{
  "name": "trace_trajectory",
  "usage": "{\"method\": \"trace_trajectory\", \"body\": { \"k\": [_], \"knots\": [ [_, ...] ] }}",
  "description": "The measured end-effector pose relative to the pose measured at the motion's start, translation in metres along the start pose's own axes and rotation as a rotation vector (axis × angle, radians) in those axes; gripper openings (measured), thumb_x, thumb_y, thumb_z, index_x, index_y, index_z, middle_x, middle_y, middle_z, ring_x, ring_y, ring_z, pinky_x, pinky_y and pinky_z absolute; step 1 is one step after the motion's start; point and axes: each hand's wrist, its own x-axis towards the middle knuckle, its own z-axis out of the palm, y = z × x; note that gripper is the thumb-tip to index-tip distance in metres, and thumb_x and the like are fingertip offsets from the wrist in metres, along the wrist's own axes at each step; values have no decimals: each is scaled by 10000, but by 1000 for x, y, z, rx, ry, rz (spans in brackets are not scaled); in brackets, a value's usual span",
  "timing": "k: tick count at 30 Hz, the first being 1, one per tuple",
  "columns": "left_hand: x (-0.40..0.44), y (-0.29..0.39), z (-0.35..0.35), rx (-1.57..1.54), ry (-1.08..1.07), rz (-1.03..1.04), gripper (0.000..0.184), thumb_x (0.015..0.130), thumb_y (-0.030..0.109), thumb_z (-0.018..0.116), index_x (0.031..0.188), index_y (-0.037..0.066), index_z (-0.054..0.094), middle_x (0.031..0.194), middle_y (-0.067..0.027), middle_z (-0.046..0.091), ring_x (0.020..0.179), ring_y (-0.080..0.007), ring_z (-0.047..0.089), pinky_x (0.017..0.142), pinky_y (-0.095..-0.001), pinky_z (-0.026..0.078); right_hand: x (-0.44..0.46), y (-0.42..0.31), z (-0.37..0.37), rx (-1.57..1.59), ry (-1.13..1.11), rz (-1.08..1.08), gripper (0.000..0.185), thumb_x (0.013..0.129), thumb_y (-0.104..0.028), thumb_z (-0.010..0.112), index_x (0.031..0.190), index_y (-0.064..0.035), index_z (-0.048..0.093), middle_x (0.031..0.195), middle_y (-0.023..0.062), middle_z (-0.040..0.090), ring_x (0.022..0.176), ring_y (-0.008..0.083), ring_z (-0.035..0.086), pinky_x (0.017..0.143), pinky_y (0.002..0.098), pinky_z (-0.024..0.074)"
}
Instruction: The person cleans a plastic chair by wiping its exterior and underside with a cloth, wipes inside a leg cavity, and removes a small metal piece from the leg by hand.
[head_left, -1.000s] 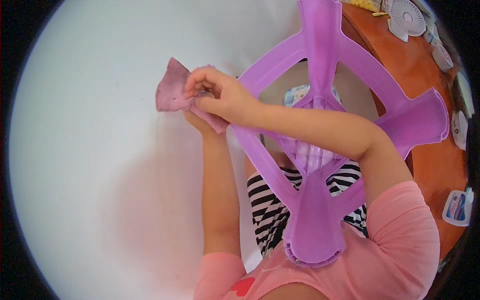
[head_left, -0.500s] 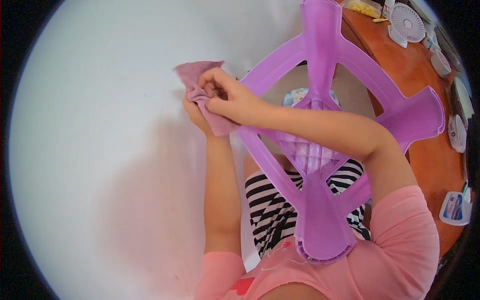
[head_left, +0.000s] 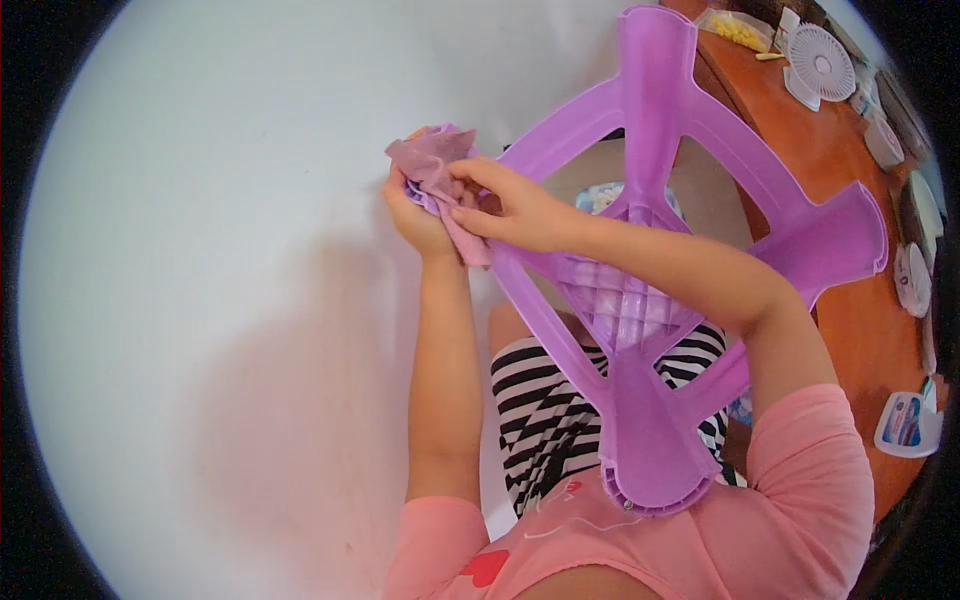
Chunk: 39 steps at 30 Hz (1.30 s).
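An upturned purple plastic stool (head_left: 655,430) rests over my lap, its legs pointing up toward me. My left hand (head_left: 422,228) is closed around the end of its left leg, the fingers mostly hidden behind it. A pinkish-mauve cloth (head_left: 437,158) lies crumpled over that leg end, with purple showing at its edges. My right hand (head_left: 512,208) pinches the cloth between thumb and fingers, and its lower corner hangs beside my left wrist.
A white wall (head_left: 230,250) fills the left side. Along the right runs an orange-brown wooden desk (head_left: 790,130) bearing a small white fan (head_left: 822,62), a bag of yellow pieces (head_left: 735,30) and a white tub with a blue label (head_left: 905,422).
Both hands have shifted slightly right. The cloth, stretched between my hands before, is now bunched over the leg end, and more of my left palm shows. The stool has tilted a little.
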Motion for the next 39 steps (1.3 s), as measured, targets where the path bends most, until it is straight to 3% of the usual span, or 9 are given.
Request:
{"method": "trace_trajectory", "body": {
  "k": [2,13,15,22,24,31,34,37,39],
  "knots": [
    [9,-3,-6,-1,-4,17,409,872,286,294,1070,6,517,972,-96,569,910,-198,551,785,-316,458,-1,-7,-4,-317,13,-23,341,807,-135,605,1110,-30,489,916,47,515,767,119,506,692,252,443],
    [11,-15,-9,-125,70,10,367,896,289,331,1057,12,508,1016,-87,540,972,-215,527,832,-341,446,27,-28,-4,-233,30,2,227,832,-157,607,978,-22,497,840,40,503,741,99,465,658,243,419],
    [8,-11,5,195,184,139,395,897,284,302,1089,4,504,1047,-92,543,976,-221,527,843,-351,442,8,-8,-4,-163,127,0,225,842,-148,595,987,-19,483,843,37,495,753,94,462,663,240,418],
    [21,-18,-8,190,-18,155,414,856,241,307,1140,-12,469,1071,-121,535,1007,-234,513,854,-360,433,8,-3,-13,-213,58,103,193,864,-138,563,976,-24,455,854,34,483,803,96,471,716,247,424],
    [21,-19,-17,-236,-28,-43,400,858,261,319,1115,4,485,1050,-117,539,982,-241,523,834,-361,435,19,-15,-6,-143,100,59,189,865,-134,560,978,-24,455,853,35,482,808,99,476,723,251,426],
    [11,-10,4,66,120,82,370,860,321,326,1021,41,506,980,-97,542,925,-235,530,822,-361,431,8,-4,-5,-248,74,-19,182,857,-122,565,976,-28,463,850,49,503,777,123,496,705,265,435],
    [20,-17,-19,-114,72,2,382,867,326,319,1037,43,511,991,-91,556,942,-222,532,829,-352,431,18,-20,-3,-277,99,-76,170,852,-113,565,958,-20,470,828,66,509,746,142,507,683,274,436],
    [18,-16,-26,-376,-499,-78,400,878,280,289,1100,27,505,1035,-94,558,960,-200,534,819,-327,443,15,-21,-2,-304,117,-148,149,851,-106,560,931,-13,476,807,84,514,722,160,513,662,284,434],
    [16,-15,-14,-49,77,-18,413,877,291,282,1082,18,515,1031,-104,566,967,-208,533,842,-321,432,10,-16,-4,-315,116,-166,137,852,-104,557,915,-12,479,798,92,516,714,168,514,654,287,432]
  ]
}}
